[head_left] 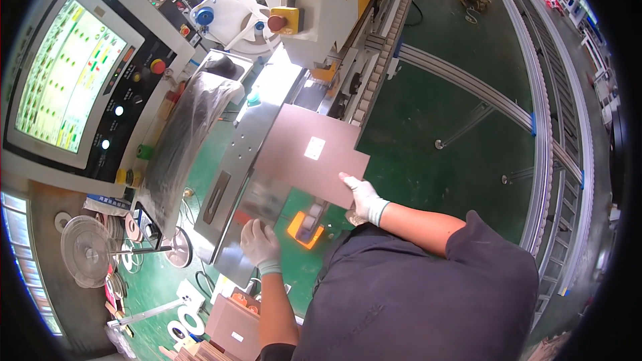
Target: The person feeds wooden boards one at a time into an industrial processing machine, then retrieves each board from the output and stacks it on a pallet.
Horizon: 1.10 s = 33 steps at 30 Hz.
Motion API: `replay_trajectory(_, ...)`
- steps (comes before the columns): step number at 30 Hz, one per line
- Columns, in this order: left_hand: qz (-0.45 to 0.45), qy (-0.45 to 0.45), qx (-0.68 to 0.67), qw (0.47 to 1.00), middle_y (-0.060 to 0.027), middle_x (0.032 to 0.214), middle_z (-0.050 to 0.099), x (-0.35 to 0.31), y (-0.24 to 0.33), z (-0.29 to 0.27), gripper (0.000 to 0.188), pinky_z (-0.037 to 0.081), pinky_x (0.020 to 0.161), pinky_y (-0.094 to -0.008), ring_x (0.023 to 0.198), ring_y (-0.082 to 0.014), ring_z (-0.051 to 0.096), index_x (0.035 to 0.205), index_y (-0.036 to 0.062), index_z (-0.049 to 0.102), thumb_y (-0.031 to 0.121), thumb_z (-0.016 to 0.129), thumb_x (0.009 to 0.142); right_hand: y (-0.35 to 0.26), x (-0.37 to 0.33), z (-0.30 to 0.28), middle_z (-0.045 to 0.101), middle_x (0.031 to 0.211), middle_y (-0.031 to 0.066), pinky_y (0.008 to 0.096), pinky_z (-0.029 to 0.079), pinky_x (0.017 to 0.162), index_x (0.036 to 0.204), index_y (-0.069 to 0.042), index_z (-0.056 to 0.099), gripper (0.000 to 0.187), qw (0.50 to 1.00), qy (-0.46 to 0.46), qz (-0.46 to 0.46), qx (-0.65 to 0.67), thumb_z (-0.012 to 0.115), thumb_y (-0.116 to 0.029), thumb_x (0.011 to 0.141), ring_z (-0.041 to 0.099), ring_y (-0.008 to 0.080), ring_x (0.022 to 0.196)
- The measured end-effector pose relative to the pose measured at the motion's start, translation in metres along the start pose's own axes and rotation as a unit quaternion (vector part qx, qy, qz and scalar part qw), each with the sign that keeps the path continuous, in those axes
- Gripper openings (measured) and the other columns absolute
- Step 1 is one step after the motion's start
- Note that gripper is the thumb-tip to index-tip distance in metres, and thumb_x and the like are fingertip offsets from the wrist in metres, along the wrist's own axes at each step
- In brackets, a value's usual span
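A flat brown panel [284,147] with a small white label [314,148] and a stepped right edge lies partly over the metal machine table [231,154]. My right hand [366,202], in a white glove, grips the panel's near right edge. Its thumb lies on top, and the fingers underneath are hidden. My left hand [261,242], gloved too, is over the near end of the metal table, apart from the panel. Its fingers are loosely bent, with nothing visible in them.
A control console [67,80] with a lit screen stands at the left. Beyond the panel is a machine head with a red button [276,23]. A yellow foot pedal [305,229] sits on the green floor. Similar brown boards [231,327] are stacked low left. Roller rails [535,93] run along the right.
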<state>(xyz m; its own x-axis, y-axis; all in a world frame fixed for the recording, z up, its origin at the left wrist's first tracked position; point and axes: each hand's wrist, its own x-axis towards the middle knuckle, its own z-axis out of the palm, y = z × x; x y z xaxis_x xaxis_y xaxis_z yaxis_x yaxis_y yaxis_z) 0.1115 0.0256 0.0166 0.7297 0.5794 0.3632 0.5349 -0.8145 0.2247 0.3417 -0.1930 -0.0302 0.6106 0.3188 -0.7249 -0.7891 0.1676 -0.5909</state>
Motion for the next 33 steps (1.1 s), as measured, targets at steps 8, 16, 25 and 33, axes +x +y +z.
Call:
replay_trajectory(8, -0.012, 0.019, 0.075, 0.997, -0.0129, 0.121, 0.064, 0.004, 0.012, 0.000, 0.031, 0.050, 0.095, -0.0497, 0.117, -0.0362, 0.060, 0.114, 0.0056, 0.064, 0.021, 0.063, 0.086, -0.082, 0.001, 0.038, 0.066, 0.121, 0.0062, 0.0422, 0.048, 0.099, 0.124, -0.009, 0.064, 0.051, 0.993, 0.072, -0.044, 0.083, 0.081, -0.040, 0.087, 0.061, 0.0221, 0.112)
replay_trajectory(16, -0.033, 0.014, 0.104, 0.994, -0.0097, 0.119, 0.064, 0.010, 0.019, -0.002, 0.034, 0.050, 0.090, -0.0461, 0.115, -0.0314, 0.061, 0.113, 0.0073, 0.063, 0.019, 0.065, 0.082, -0.181, 0.123, -0.025, 0.066, 0.121, 0.0035, 0.0416, 0.056, 0.094, 0.125, -0.011, 0.063, 0.035, 0.981, 0.063, -0.139, 0.117, 0.073, -0.021, 0.093, 0.065, 0.0225, 0.111)
replay_trajectory(25, -0.051, 0.012, 0.085, 0.995, -0.0095, 0.123, 0.064, 0.011, 0.019, -0.002, 0.035, 0.049, 0.092, -0.0454, 0.116, -0.0313, 0.061, 0.115, 0.0083, 0.063, 0.020, 0.065, 0.082, -0.269, 0.160, -0.027, 0.068, 0.129, 0.0024, 0.0444, 0.056, 0.092, 0.135, -0.022, 0.058, 0.038, 0.971, -0.031, -0.134, 0.194, 0.050, -0.046, 0.106, 0.067, 0.0255, 0.112)
replay_trajectory(33, -0.148, -0.055, 0.033, 0.987, -0.0107, 0.137, 0.061, 0.010, 0.014, -0.005, 0.044, 0.043, 0.108, -0.0478, 0.132, -0.0306, 0.054, 0.127, 0.0104, 0.063, 0.030, 0.068, 0.087, -0.214, 0.203, -0.039, 0.068, 0.109, 0.0113, 0.0358, 0.056, 0.086, 0.111, 0.002, 0.066, 0.027, 0.887, 0.121, -0.427, -0.127, 0.069, -0.014, 0.090, 0.065, 0.0235, 0.090)
